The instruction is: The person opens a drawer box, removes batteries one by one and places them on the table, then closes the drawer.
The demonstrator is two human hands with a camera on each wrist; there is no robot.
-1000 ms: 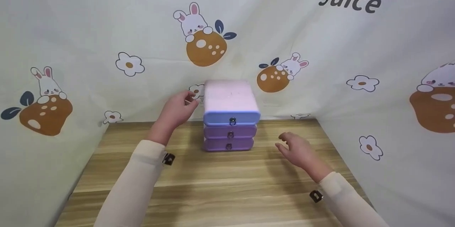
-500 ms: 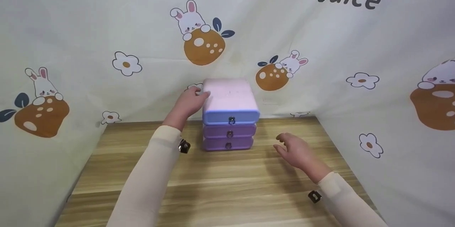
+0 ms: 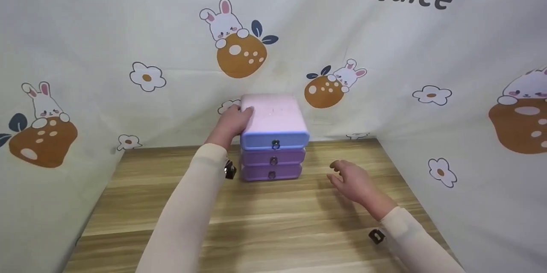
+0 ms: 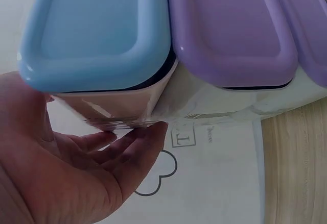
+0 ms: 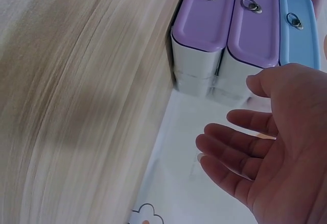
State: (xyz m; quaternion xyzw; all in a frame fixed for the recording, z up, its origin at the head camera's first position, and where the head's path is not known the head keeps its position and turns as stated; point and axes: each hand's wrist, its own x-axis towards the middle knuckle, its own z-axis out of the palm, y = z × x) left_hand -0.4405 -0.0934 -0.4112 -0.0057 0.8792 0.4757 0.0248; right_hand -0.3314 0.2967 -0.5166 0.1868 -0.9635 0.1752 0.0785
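A small desktop drawer organizer [image 3: 277,115] stands against the back in the head view. Its lid is pink; the top drawer front [image 3: 261,141] is blue and the two below are purple, each with a ring pull. My left hand [image 3: 230,123] holds the upper left edge of the organizer, thumb over the pink top. In the left wrist view, the fingers [image 4: 138,155] bend along the side of the top tier, and the thumb is mostly hidden. Apart from it on the right, my right hand [image 3: 354,182] hovers over the table, fingers relaxed and holding nothing.
The wood-grain table [image 3: 273,230] ends at a pale cloth backdrop [image 3: 179,42], printed with rabbits, fruit and flowers, which rises behind and on both sides. The organizer's back is close to the rear cloth.
My left hand has moved right, from beside the organizer onto its upper left edge, and has taken hold there. The right hand has hardly moved.
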